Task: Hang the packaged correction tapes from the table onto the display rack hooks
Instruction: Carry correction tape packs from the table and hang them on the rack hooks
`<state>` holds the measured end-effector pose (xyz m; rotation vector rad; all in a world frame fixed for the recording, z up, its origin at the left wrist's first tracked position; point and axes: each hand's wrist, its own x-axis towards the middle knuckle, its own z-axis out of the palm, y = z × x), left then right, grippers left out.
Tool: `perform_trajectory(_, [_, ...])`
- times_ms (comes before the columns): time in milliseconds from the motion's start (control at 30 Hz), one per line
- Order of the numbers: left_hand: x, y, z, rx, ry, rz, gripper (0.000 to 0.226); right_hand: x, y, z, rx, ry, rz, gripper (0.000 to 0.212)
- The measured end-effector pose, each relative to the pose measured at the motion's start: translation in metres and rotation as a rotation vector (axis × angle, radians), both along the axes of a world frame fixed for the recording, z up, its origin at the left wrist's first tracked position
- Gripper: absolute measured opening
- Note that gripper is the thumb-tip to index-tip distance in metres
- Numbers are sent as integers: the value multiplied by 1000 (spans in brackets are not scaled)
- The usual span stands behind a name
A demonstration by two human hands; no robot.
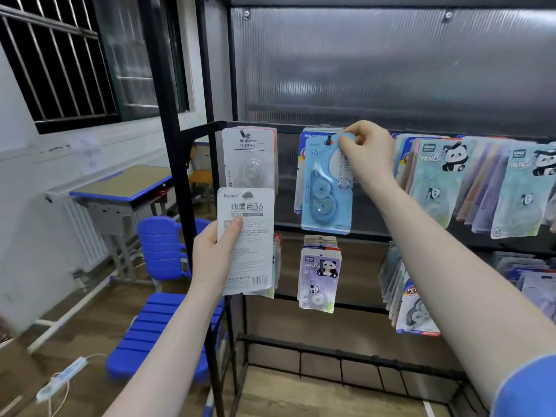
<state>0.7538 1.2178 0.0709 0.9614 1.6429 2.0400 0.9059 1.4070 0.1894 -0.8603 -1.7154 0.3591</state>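
Note:
My right hand (368,152) pinches the top right corner of a light blue correction tape pack (326,191) that hangs on a hook of the black display rack (177,127), in front of other packs on that hook. My left hand (215,257) holds a white pack (246,236) upright by its lower left edge, printed back facing me, in front of the rack's left column. Behind it, higher up, a white and pink pack (249,158) hangs on the leftmost hook.
Panda packs (433,182) fill the hooks at the right, and a purple panda pack (319,278) hangs on the lower row. Left of the rack stand blue chairs (162,248) and a blue-edged desk (126,188). A power strip (61,377) lies on the floor.

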Motion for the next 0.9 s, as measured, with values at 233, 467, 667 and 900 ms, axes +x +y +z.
perform_trajectory(233, [4,-1,3,-9,3,13,16,-2,10,-5,8,-132,-180,23])
perform_trajectory(467, [6,-2,3,-3,26,-2,19,6,0,-18,178,-104,-143,26])
perform_trajectory(667, [24,11,0,4,122,2,22,9,-34,-31,86,-149,220,22])
perform_trajectory(900, [42,25,-9,-11,250,-39,21,3,-49,-36,-355,-298,700,22])
